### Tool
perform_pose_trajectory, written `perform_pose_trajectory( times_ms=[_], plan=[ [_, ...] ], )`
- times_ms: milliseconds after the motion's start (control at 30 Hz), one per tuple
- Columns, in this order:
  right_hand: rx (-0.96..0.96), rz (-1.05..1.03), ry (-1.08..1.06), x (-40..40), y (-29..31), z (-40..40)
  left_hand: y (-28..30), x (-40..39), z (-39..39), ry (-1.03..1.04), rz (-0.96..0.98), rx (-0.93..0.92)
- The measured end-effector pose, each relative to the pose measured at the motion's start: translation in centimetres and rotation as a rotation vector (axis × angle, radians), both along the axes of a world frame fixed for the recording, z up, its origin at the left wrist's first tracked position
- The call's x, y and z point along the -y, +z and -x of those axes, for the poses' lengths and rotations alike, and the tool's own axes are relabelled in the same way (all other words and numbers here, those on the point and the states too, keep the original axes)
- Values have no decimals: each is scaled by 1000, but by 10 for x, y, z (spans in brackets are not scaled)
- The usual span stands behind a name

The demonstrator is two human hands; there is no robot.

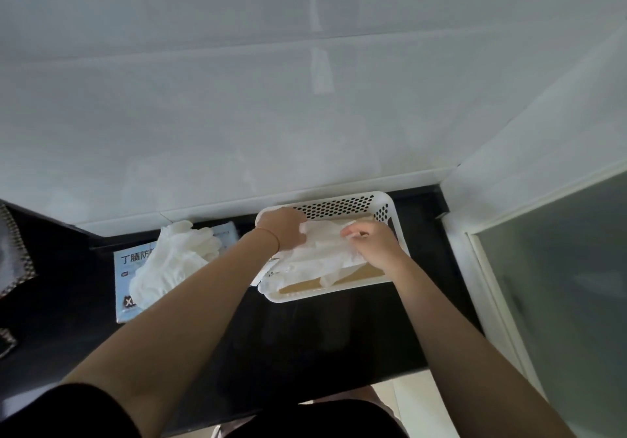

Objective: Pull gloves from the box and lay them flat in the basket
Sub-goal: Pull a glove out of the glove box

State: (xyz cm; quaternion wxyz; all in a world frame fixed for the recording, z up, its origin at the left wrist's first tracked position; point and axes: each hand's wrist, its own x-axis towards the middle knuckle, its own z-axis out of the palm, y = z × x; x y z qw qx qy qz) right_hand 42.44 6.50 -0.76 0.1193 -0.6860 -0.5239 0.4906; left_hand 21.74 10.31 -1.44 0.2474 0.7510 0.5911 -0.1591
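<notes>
Two hands on one glove point(322, 251): left hand point(283, 229) and right hand point(375, 246) each pinch its far edge inside the basket point(390, 205). Glove's long axis runs left–right, cuff overhanging the near-left rim. Box point(127, 264) lies left on the worktop point(305, 335).

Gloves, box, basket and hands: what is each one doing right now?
glove in the basket: crumpled, not yet flat, part hanging over the near rim.
basket: upright on the dark counter, holding gloves.
glove box: lying flat on the counter, open, gloves sticking out.
gloves on the box: a loose, rumpled heap.
left hand: holding the glove's left end.
right hand: pinching the glove's right end.
</notes>
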Motion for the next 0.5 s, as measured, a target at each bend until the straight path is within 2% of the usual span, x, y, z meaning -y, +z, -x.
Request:
perform_pose_trajectory(
  times_ms=[133,267,367,500],
  plan=[
    [135,5,153,-9,-13,-12,-9,9,-11,-38,-115,-181],
    [239,18,234,-11,-23,-13,-12,27,-19,-51,-260,-127],
    [266,-9,278,-12,-22,-11,-15,39,-22,-111,-186,-76],
    [279,-42,302,-12,-17,-13,-20,45,-23,-87,-72,-180]
  ],
)
